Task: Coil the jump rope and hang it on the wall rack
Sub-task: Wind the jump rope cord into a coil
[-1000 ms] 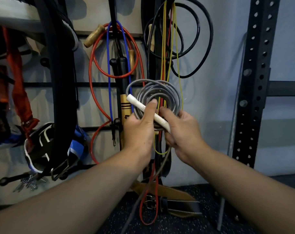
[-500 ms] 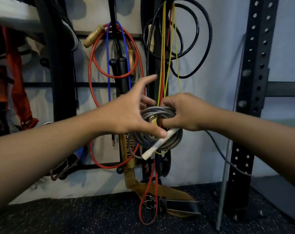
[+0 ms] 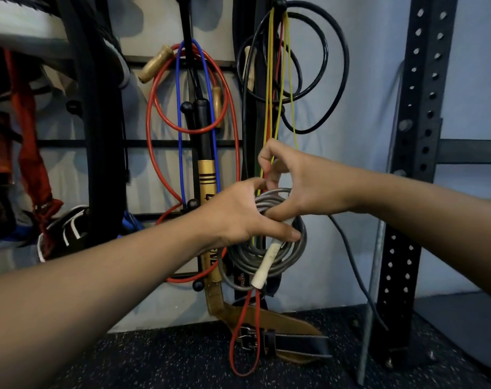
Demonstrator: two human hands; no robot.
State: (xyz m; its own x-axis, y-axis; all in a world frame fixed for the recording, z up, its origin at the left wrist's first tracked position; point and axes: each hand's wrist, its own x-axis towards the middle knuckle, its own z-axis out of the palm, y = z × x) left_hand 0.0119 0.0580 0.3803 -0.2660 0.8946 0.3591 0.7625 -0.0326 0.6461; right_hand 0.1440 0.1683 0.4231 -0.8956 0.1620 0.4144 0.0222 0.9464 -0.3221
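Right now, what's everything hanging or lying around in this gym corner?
Grey jump rope: one, grey with white handle, coiled, held before the wall.
Red rope: one, wooden handles, hung left of centre.
Blue rope: one, hung inside the red loop.
Black rope: one, looped, upper right hook.
Yellow cords: several strands, beside the black loop.
Leather belt: one, brown, trailing onto the floor.
Rack upright: one, black, perforated, right.
Left hand: gripping the coil.
Right hand: pinching the coil's top.

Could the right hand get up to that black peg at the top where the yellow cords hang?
Probably yes. The right hand sits almost straight below the black peg, with only hanging yellow cords between, nothing solid. But its fingers are busy on the grey rope coil.
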